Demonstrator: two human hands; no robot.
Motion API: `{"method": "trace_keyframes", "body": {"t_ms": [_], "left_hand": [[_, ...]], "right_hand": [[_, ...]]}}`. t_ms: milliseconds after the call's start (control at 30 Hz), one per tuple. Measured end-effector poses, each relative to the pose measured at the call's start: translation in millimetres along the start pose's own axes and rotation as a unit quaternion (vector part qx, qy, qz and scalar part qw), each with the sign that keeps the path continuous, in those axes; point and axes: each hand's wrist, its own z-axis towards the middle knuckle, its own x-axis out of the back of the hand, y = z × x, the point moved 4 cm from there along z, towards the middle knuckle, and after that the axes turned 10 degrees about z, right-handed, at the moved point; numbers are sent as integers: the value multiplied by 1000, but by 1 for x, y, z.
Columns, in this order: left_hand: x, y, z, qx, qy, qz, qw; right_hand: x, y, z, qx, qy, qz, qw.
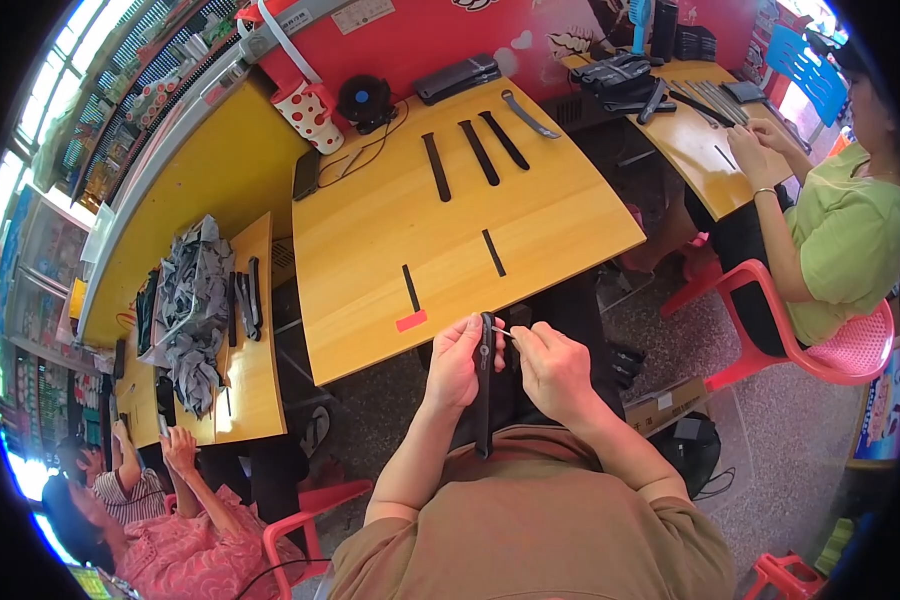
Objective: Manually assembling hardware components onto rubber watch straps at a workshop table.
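My left hand grips a long dark strap, upright in front of my chest. My right hand is closed around a thin, light-coloured pin-like tool that points at the strap's upper part. Whether the tip touches the strap is too small to tell. Just beyond my hands lie two short thin black strips, a left one and a right one. A red-pink piece sits by the left strip. Farther back rest several dark straps and a greyish, curved strap.
On my table's far side are a black fan, a phone, a cable and a stack of dark packets. Co-workers sit left and right at tables. A black bag lies on the floor at right.
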Motion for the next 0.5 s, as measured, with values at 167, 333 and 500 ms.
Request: {"method": "trace_keyframes", "body": {"t_ms": [167,333,500], "left_hand": [[2,-4,1,1,12,19,1000],[2,-8,-1,-9,18,48,999],[-5,-4,-5,-31,-6,34,999]], "right_hand": [[-2,1,-2,13,-15,-25,999],[-6,1,-4,28,-15,-53,998],[-7,0,-6,25,2,-67,997]]}}
